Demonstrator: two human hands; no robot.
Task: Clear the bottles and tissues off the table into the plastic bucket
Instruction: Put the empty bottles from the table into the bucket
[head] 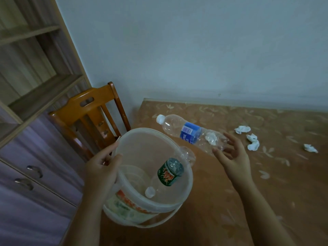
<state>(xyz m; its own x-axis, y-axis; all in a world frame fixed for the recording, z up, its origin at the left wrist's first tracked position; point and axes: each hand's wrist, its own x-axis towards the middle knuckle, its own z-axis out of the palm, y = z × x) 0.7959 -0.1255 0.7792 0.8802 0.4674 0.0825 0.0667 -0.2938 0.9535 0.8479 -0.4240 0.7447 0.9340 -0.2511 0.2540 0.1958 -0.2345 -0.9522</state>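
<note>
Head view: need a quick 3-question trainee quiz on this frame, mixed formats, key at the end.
1. True or false: the green-label bottle is inside the plastic bucket.
2. Which hand grips the bucket's rim? A) left B) right C) neither
3. Fill in: the blue-label bottle lies on its side on the ____.

Key: 1 true. 2 A, the left hand. 3 table.
</note>
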